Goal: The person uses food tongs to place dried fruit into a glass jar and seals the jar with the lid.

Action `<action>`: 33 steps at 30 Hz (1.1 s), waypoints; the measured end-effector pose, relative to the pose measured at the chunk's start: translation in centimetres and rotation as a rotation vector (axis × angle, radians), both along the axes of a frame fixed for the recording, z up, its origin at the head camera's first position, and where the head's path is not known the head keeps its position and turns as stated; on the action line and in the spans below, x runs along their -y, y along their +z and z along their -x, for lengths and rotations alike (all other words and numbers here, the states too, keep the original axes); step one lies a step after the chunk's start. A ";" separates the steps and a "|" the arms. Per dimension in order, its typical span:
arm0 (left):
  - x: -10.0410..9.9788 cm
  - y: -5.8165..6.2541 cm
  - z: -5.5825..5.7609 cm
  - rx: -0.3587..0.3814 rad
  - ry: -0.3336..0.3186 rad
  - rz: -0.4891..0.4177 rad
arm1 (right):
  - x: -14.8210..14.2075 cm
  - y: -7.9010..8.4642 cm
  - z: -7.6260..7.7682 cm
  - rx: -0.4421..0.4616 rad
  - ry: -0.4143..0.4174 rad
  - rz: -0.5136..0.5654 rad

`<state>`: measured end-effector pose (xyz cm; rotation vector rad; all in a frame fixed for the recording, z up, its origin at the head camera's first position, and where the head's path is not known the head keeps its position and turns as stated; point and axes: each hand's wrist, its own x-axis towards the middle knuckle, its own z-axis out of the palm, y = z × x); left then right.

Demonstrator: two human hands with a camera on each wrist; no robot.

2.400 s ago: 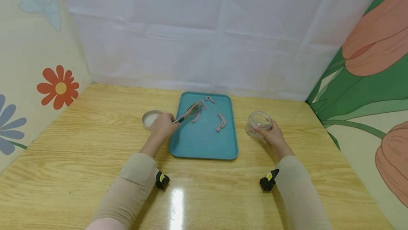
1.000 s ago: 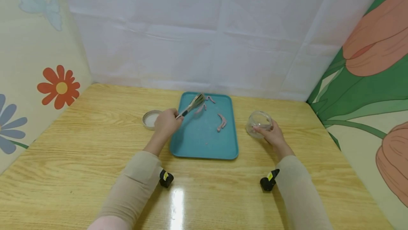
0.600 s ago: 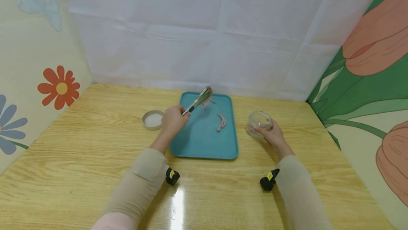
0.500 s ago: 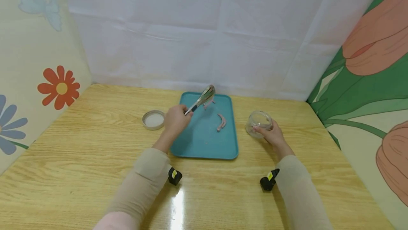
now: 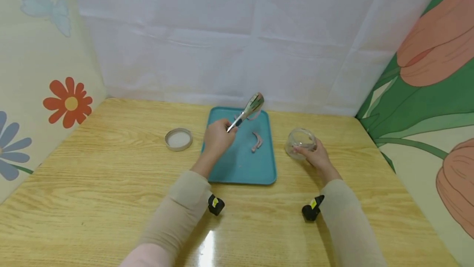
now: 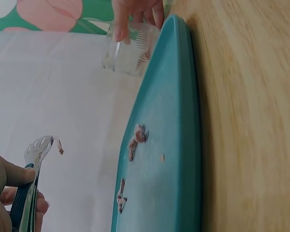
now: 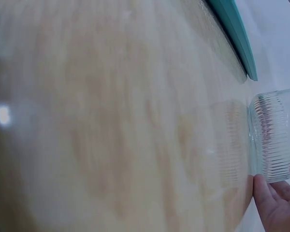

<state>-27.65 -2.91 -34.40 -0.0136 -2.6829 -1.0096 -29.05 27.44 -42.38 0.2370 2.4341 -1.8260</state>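
Observation:
My left hand [image 5: 219, 136] grips metal tongs [image 5: 254, 103] with dark grip patches, raised over the blue tray [image 5: 240, 172]. A thin pinkish, meat-like strip [image 6: 60, 146] hangs from the tongs' tip in the left wrist view. More such strips [image 5: 257, 141] lie on the tray, some partly hidden behind the tongs. Right of the tray, my right hand [image 5: 318, 156] holds a lidless glass jar [image 5: 301, 137] around its side, standing on the table. Through its ribbed wall in the left wrist view, something reddish-brown [image 6: 143, 59] shows.
Left of the tray lies a round jar lid [image 5: 178, 139], its pale inside facing up. The wooden table [image 5: 111, 164] meets a white cloth backdrop [image 5: 207, 53] behind the tray. Flower-patterned panels [image 5: 70, 102] stand at both sides.
My left hand has lifted the tongs off the tray's left side and carried them rightward, with a strip in their tip. The right hand and jar have stayed put.

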 end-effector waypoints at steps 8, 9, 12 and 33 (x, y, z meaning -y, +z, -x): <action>-1.5 0.0 0.0 -0.016 -0.004 -0.012 | 0.4 0.9 -0.6 -0.005 0.014 0.016; -1.8 0.0 0.0 -0.011 -0.007 -0.008 | 0.4 0.9 -0.6 -0.005 0.016 0.014; -2.5 0.0 -0.1 -0.001 -0.023 0.001 | 0.4 0.9 -0.6 -0.007 0.017 0.015; -6.9 0.2 -1.0 -0.011 -0.103 -0.023 | 0.9 1.3 -1.0 -0.005 0.007 0.010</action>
